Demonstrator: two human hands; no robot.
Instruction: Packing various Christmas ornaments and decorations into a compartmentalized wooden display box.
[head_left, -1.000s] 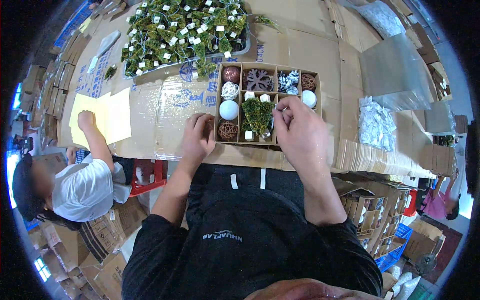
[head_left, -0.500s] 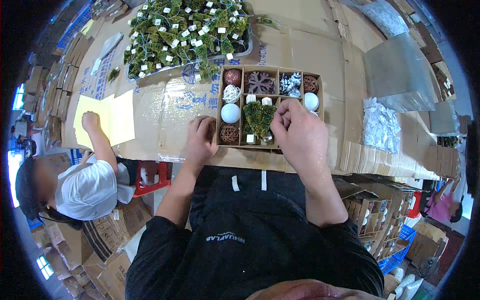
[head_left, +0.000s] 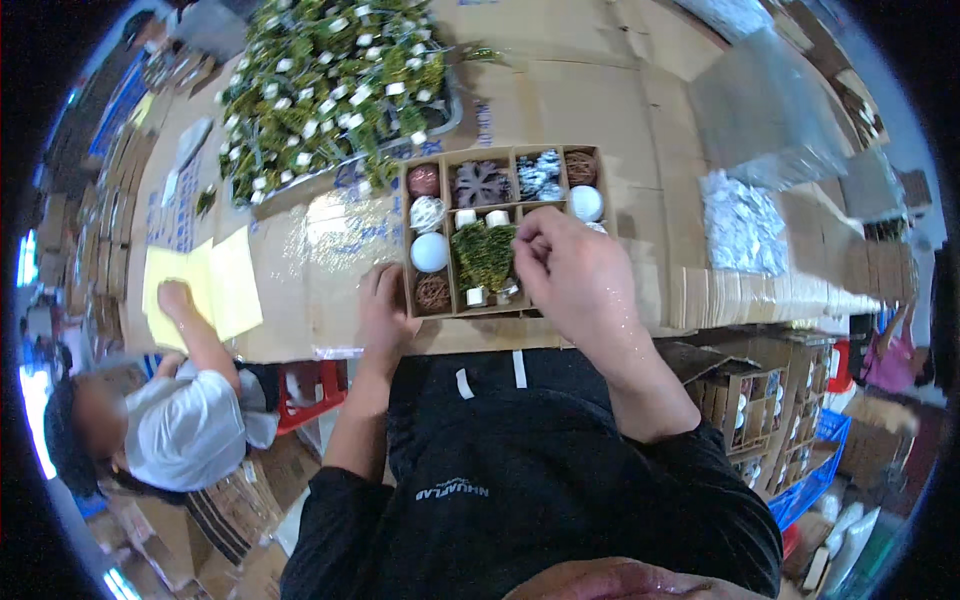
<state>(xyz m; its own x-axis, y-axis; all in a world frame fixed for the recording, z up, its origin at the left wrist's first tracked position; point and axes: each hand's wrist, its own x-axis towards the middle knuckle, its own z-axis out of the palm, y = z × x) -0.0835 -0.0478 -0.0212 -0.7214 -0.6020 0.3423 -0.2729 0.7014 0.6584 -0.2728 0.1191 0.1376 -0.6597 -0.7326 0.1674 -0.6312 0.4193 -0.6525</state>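
Observation:
A divided cardboard box (head_left: pixel 508 152) lies on the table in front of me, with ornaments in its compartments. In its middle sits a green mossy ornament (head_left: pixel 484 255) with small white blocks at its ends. My right hand (head_left: pixel 585 265) is over the box, its thumb and fingertips pinched at that ornament's right edge; what they hold is hidden. Curled at the box's left wall, my left hand (head_left: pixel 385 310) grips the front left corner. Around are a white ball (head_left: pixel 430 252), a brown twig ball (head_left: pixel 433 292), a grey snowflake (head_left: pixel 482 184) and a frosted pinecone (head_left: pixel 540 175).
A clear tray (head_left: pixel 440 125) heaped with green mossy ornaments stands at the far left. Yellow paper (head_left: pixel 235 285) lies under a seated co-worker's hand (head_left: pixel 174 298). To the right are a bag of silvery pieces (head_left: pixel 745 225), clear sheets (head_left: pixel 765 115) and filled boxes (head_left: pixel 755 410) below the table.
The whole view has shifted, so the box appears slightly lower and further left. My hands keep nearly the same places on the box and the mossy ornament.

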